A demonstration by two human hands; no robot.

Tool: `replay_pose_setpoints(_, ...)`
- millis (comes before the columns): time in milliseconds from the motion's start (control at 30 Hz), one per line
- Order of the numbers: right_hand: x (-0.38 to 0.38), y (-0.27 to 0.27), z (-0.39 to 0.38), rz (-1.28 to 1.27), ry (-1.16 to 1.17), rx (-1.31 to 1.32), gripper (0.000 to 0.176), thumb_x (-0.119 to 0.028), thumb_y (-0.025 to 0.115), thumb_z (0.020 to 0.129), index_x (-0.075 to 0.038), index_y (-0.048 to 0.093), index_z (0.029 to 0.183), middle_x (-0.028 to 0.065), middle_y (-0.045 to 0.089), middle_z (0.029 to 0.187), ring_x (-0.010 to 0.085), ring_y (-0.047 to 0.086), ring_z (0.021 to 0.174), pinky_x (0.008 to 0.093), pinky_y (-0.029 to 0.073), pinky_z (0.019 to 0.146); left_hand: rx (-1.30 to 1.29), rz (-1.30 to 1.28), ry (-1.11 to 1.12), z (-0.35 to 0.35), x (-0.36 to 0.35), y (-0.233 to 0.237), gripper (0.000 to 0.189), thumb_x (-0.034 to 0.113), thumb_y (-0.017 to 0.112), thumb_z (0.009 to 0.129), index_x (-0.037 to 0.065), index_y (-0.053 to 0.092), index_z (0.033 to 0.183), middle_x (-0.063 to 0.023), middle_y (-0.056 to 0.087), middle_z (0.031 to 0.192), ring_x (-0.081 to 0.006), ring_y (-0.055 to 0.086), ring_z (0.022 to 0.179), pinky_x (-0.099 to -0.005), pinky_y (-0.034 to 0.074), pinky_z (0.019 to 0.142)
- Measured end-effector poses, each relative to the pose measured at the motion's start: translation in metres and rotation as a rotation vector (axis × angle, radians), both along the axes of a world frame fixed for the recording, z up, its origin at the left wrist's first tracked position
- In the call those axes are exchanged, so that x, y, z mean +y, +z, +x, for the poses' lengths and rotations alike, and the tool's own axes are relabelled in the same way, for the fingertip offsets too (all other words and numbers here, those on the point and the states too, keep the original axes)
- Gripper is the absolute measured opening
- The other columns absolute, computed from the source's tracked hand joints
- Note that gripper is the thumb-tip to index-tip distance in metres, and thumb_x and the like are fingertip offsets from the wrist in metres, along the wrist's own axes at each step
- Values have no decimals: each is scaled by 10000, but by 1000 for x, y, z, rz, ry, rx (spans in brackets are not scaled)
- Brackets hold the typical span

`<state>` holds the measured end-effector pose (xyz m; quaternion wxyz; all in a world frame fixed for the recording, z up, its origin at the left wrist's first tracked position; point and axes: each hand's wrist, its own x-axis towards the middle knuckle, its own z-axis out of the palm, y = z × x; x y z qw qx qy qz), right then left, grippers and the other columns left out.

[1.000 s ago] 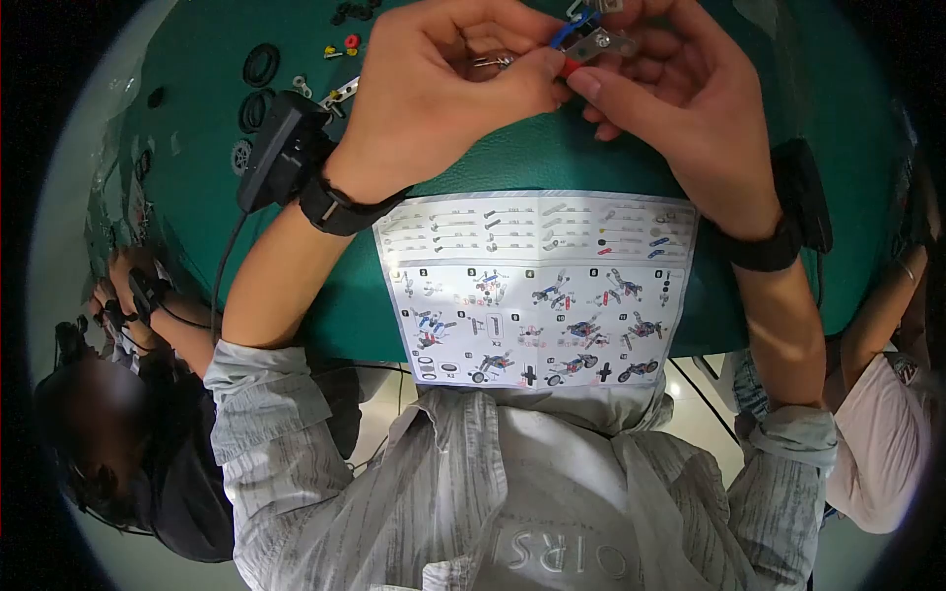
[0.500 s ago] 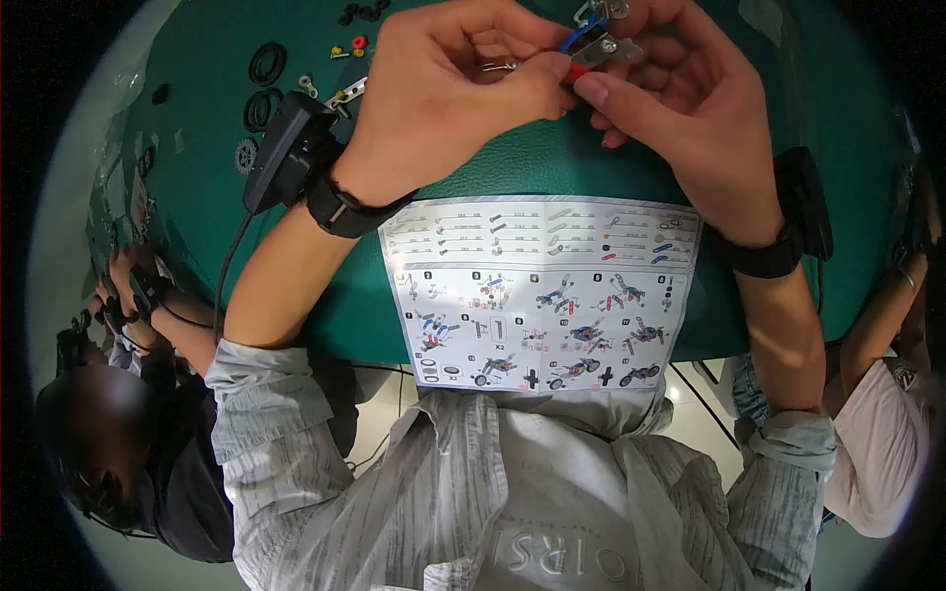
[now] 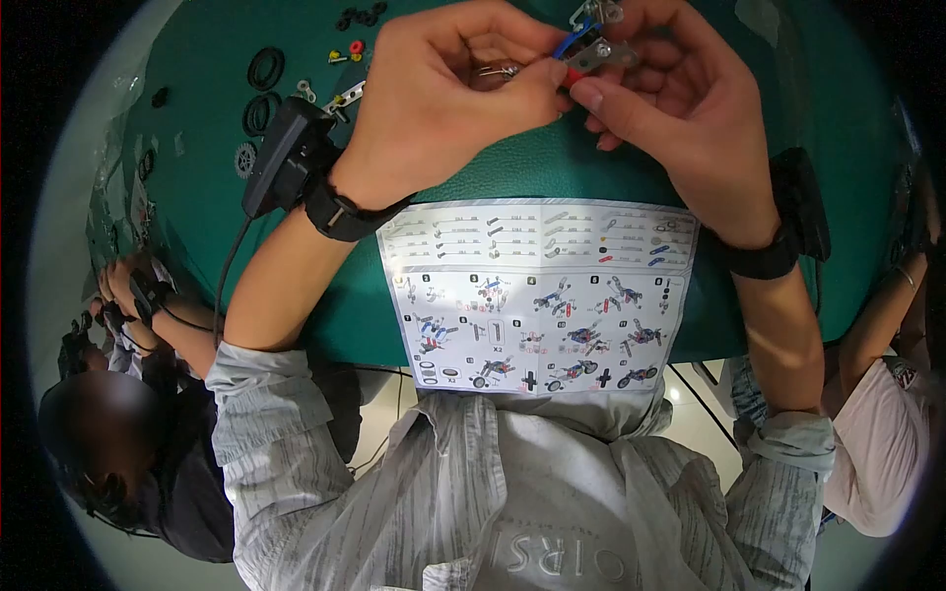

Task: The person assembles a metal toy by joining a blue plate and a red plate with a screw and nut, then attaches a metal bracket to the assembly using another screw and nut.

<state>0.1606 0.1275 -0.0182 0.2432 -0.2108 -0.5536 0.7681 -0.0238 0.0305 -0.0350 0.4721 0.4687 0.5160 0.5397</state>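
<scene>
At the table's far side, my left hand (image 3: 463, 84) and my right hand (image 3: 680, 98) come together on a small model assembly (image 3: 594, 56) made of metal, blue and red pieces. The thumb and fingers of my left hand pinch its left end, where thin silvery metal (image 3: 498, 72) shows inside the curled fingers. From the right, my right hand grips it with the thumb near the red piece (image 3: 574, 77). A perforated grey metal plate and a blue strip show between the hands. The fingers hide the rest.
A printed instruction sheet (image 3: 552, 266) lies across the near edge of the green table (image 3: 325, 325). Black tyres (image 3: 264, 69), a grey gear (image 3: 245, 160), a perforated strip (image 3: 347, 97) and small red and yellow parts (image 3: 356, 47) lie at the left. Other people sit on both sides.
The assembly has tilted slightly between my fingers and shifted a little to the left. Both hands keep hold of it.
</scene>
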Motion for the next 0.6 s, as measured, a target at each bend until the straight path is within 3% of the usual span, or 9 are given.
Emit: replay_pose_setpoints(600,0,1,1,78,-5,-78,342,34,731,809,-12,490,1048,40,620,886,44,595,744,172,507,655,41,-17,3,1,-1,2,90,-16,643,876,-47,613,955,-103,708,881,-110,664,773,-241,554,700)
